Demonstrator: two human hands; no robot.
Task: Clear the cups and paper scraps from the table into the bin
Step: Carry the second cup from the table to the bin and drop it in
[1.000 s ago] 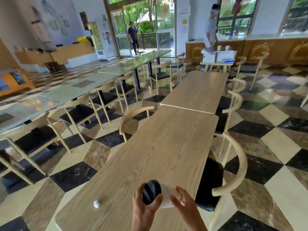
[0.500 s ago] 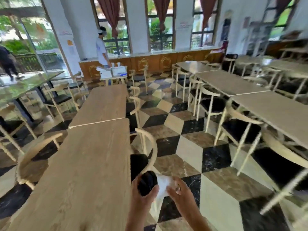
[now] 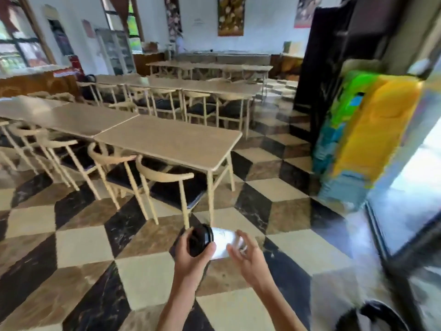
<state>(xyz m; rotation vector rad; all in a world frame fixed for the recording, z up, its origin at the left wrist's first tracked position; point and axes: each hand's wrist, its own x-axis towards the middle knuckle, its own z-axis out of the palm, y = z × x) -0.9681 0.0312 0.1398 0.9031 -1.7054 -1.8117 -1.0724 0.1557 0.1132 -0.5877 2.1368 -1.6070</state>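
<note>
Now the cup (image 3: 220, 243) is out over the chequered floor (image 3: 83, 244), carried sideways between both hands, white paper body with a black lid (image 3: 200, 240) pointing left. The left hand (image 3: 193, 255) wraps the lid end, thumb across its rim; the right hand (image 3: 245, 253) cups the base with fingers loosely curled, and whether a paper scrap is tucked in there too, the blur won't let me say. By the look of it this is a light thing, thin-walled and easy to crush, so a gentle hold at lid and base suits it; squeezing the middle could buckle it, and tipped like this any dregs might leak at the lid. Around: the nearest counter (image 3: 171, 139) ahead with pale chairs (image 3: 167, 177) pushed in, a bright yellow-green cabinet (image 3: 362, 144) to the right by a glass door (image 3: 410, 182). Low right, a dark round rim (image 3: 379, 314), possibly the bin, with open floor between.
</note>
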